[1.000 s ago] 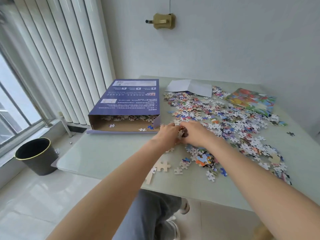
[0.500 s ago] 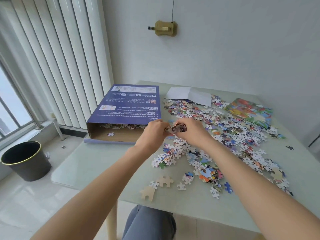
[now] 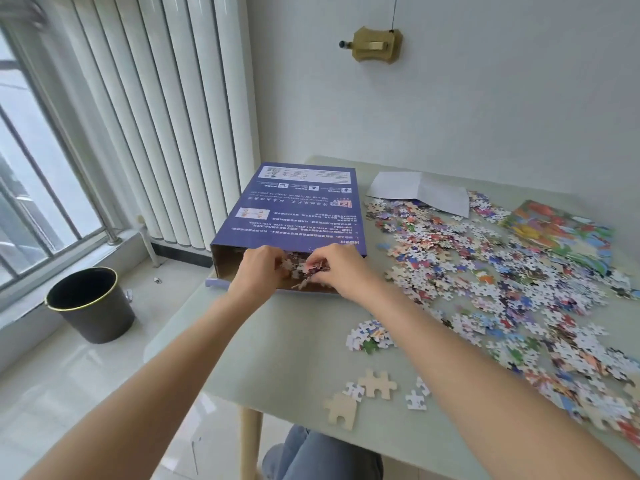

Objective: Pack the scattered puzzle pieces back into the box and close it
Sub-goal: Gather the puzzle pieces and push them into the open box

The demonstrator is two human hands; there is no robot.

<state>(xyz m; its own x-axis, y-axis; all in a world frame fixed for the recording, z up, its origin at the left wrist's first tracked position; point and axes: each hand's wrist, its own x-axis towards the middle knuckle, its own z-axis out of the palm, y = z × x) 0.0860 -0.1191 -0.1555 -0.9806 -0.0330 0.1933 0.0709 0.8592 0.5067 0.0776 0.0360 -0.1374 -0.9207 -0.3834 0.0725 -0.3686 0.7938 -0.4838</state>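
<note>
Both hands parked right at the open mouth of the box (image 3: 291, 209), cupped together around a clump of puzzle pieces (image 3: 304, 268). Left hand (image 3: 258, 271) curled on its side of the clump, right hand (image 3: 341, 270) pinching the other side, fingers bent inward. Looks like a two-handed scoop so nothing spills on the way in. Probably mid-drop or about to let go; hard to say how many pieces are already loose inside, since the hands block most of the opening.

Box lying flat on the tabletop (image 3: 294, 341), printed blue back facing up, open end turned toward the body. Makes sense: lets handfuls get shoved straight in without lifting anything.

Way more left to do. Huge scatter of loose pieces (image 3: 485, 271) spread out to the right of the right hand, plus a small cluster (image 3: 370, 336) nearer the body and a few blank-side-up stragglers (image 3: 375, 384) close to the table edge. Colourful picture sheet (image 3: 561, 233) far right beyond the scatter, white paper (image 3: 422, 194) just past the box on the far side.

Black bin (image 3: 91, 303) on the floor off to the left of the left arm, not involved. Closing the box not yet in reach, judging by the pile.
</note>
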